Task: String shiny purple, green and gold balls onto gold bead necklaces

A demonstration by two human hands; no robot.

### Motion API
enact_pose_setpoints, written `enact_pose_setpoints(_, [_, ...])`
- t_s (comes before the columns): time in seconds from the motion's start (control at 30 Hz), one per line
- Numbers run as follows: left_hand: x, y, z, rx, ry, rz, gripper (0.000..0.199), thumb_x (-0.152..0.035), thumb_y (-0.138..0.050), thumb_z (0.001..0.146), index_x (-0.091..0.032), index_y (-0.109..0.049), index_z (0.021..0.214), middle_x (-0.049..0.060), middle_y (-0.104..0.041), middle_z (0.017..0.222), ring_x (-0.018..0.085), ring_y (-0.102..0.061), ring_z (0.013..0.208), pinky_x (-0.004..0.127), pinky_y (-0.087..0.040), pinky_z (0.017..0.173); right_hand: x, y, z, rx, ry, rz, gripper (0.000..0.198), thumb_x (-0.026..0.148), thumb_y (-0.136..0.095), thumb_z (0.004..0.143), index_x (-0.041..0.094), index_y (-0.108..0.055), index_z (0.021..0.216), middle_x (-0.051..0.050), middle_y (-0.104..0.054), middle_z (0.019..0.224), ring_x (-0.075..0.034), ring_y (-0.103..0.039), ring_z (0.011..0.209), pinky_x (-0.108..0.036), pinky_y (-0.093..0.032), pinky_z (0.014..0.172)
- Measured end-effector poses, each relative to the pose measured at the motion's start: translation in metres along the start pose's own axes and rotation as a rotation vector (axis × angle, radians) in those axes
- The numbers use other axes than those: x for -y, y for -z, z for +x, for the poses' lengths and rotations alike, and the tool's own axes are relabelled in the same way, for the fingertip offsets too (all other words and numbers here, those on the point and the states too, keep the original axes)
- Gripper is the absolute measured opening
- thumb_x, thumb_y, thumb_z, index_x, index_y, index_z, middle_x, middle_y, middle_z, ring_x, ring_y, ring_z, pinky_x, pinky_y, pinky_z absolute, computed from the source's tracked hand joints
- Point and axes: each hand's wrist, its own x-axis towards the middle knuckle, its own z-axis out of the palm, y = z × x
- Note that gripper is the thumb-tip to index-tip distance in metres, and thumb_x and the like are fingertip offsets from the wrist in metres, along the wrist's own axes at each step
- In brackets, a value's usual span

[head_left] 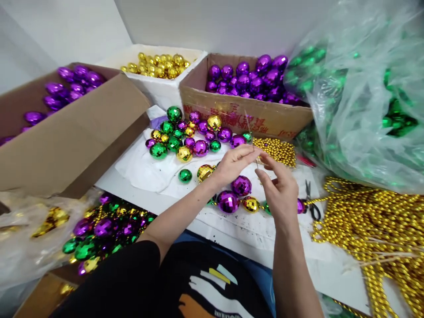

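My left hand (pixel 236 162) reaches over the white cloth, its fingers pressed together on a thin needle-like wire (pixel 257 162) that slants upward. Opposite it, my right hand (pixel 280 183) has thumb and index finger curled at the wire's lower part. Below the hands runs a strand of mirrored balls, with a purple ball (pixel 228 202), a gold ball (pixel 251 204) and green ones partly hidden. A loose green ball (pixel 184 176) lies to the left. Behind my left hand are several purple, green and gold balls (pixel 201 148) in a cluster.
Cardboard boxes of purple balls stand at the left (pixel 82 128) and back (pixel 232 104), with a white box (pixel 155 90) of gold balls between. Black scissors (pixel 313 207), gold bead strands (pixel 364 225) and a plastic bag (pixel 357 97) of green balls are at the right.
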Motion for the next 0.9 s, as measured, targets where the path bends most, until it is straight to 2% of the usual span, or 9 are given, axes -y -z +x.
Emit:
enact_pose_setpoints(0.17, [0.017,0.001,-0.002,0.011,0.019,-0.118,0.025,-0.035,-0.058,0.095,-0.020,-0.078,0.095,0.007,-0.071,0.107,0.017,-0.061,0.107,0.031,-0.044,0.101,-0.002,-0.012,-0.007,-0.088,-0.203,0.197,0.018,0.037,-0.069,0.086,0.020,-0.074,0.083,-0.001,-0.068,0.074,-0.017,-0.059,0.071,-0.030,-0.043,0.065])
enact_pose_setpoints(0.23, [0.027,0.006,-0.003,0.018,0.097,-0.186,0.028,-0.041,-0.059,0.094,-0.019,-0.078,0.097,0.008,-0.072,0.105,0.016,-0.063,0.099,0.031,-0.047,0.093,-0.007,-0.014,-0.009,-0.129,-0.254,0.257,0.018,0.037,-0.073,0.083,0.019,-0.074,0.082,-0.001,-0.067,0.073,-0.016,-0.059,0.070,-0.029,-0.043,0.064])
enact_pose_setpoints(0.4, [0.036,0.015,-0.006,0.027,0.174,-0.242,0.035,-0.048,-0.063,0.090,-0.016,-0.077,0.093,0.009,-0.074,0.100,0.015,-0.064,0.090,0.030,-0.049,0.086,-0.014,-0.015,-0.007,-0.137,-0.171,0.179,0.016,0.036,-0.077,0.077,0.020,-0.076,0.079,-0.005,-0.069,0.090,-0.020,-0.061,0.086,-0.028,-0.042,0.063])
enact_pose_setpoints(0.5, [0.034,0.021,-0.005,0.128,0.188,-0.195,0.033,-0.045,-0.063,0.090,-0.016,-0.077,0.100,0.010,-0.073,0.105,0.016,-0.065,0.093,0.029,-0.049,0.086,-0.014,-0.014,-0.003,-0.171,-0.366,0.426,0.022,0.039,-0.080,0.072,0.018,-0.073,0.076,-0.004,-0.068,0.080,-0.015,-0.059,0.068,-0.025,-0.036,0.052])
enact_pose_setpoints(0.6, [0.034,0.050,0.008,0.254,0.186,0.012,0.028,-0.033,-0.066,0.087,-0.018,-0.074,0.110,0.009,-0.073,0.111,0.018,-0.065,0.100,0.031,-0.048,0.090,-0.015,-0.010,-0.004,-0.193,-0.554,0.696,0.029,0.042,-0.082,0.067,0.018,-0.068,0.076,-0.002,-0.066,0.073,-0.011,-0.053,0.054,-0.021,-0.027,0.043])
enact_pose_setpoints(0.67, [0.036,0.087,0.024,0.156,0.157,0.284,0.020,-0.024,-0.065,0.087,-0.018,-0.074,0.103,0.008,-0.073,0.111,0.020,-0.064,0.104,0.034,-0.046,0.096,-0.017,-0.007,-0.008,-0.215,-0.553,0.680,0.028,0.041,-0.082,0.069,0.017,-0.068,0.077,0.001,-0.062,0.066,-0.007,-0.044,0.046,-0.020,-0.024,0.041])
enact_pose_setpoints(0.73, [0.041,0.129,0.042,-0.114,0.162,0.595,0.012,-0.016,-0.062,0.088,-0.016,-0.073,0.092,0.008,-0.071,0.106,0.021,-0.061,0.105,0.036,-0.041,0.102,-0.017,-0.004,-0.014,-0.250,-0.486,0.518,0.025,0.039,-0.080,0.073,0.016,-0.070,0.079,0.003,-0.059,0.061,-0.005,-0.038,0.043,-0.020,-0.026,0.041])
enact_pose_setpoints(0.8, [0.047,0.168,0.059,-0.337,0.265,0.830,0.008,-0.008,-0.064,0.082,-0.015,-0.067,0.081,0.008,-0.067,0.102,0.024,-0.055,0.113,0.040,-0.033,0.110,-0.017,-0.002,-0.019,-0.256,-0.397,0.318,0.022,0.037,-0.077,0.077,0.016,-0.072,0.080,0.002,-0.059,0.060,-0.008,-0.045,0.048,-0.022,-0.034,0.045])
enact_pose_setpoints(0.9, [0.060,0.203,0.076,-0.418,0.380,0.929,0.021,0.002,-0.069,0.071,-0.014,-0.055,0.070,0.006,-0.060,0.100,0.029,-0.046,0.126,0.047,-0.022,0.117,-0.014,-0.001,-0.021,-0.250,-0.302,0.176,0.020,0.036,-0.074,0.080,0.016,-0.074,0.081,0.000,-0.062,0.063,-0.013,-0.056,0.059,-0.025,-0.044,0.054])
